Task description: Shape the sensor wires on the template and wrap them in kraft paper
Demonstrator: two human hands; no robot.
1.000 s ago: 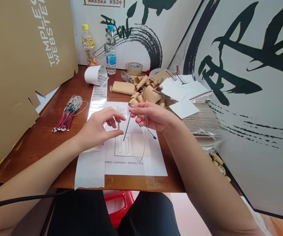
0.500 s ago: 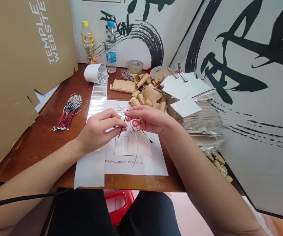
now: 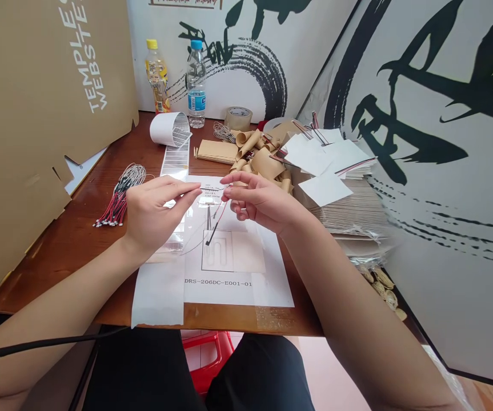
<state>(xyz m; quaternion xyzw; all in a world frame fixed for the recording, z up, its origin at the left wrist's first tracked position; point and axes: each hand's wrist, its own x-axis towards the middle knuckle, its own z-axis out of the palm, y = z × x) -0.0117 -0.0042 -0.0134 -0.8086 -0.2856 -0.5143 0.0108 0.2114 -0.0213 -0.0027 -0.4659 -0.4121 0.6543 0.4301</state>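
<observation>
Just above the printed sheet (image 3: 237, 294) on the wooden surface (image 3: 79, 274), the left hand (image 3: 156, 214) and right hand (image 3: 263, 202) are pinching a thin black wire lead (image 3: 212, 188), their fingers (image 3: 240, 181) nearly closed and almost meeting over it. Its long axis is lying crosswise between the hands, with red and black tails hanging toward the sheet. Farther off, a bundle of red-and-black wire leads (image 3: 117, 205) is lying leftward, while kraft paper rolls (image 3: 263, 165) and white cards (image 3: 315, 160) are heaping up ahead, beyond them a water bottle (image 3: 196, 85) standing against the wall.
</observation>
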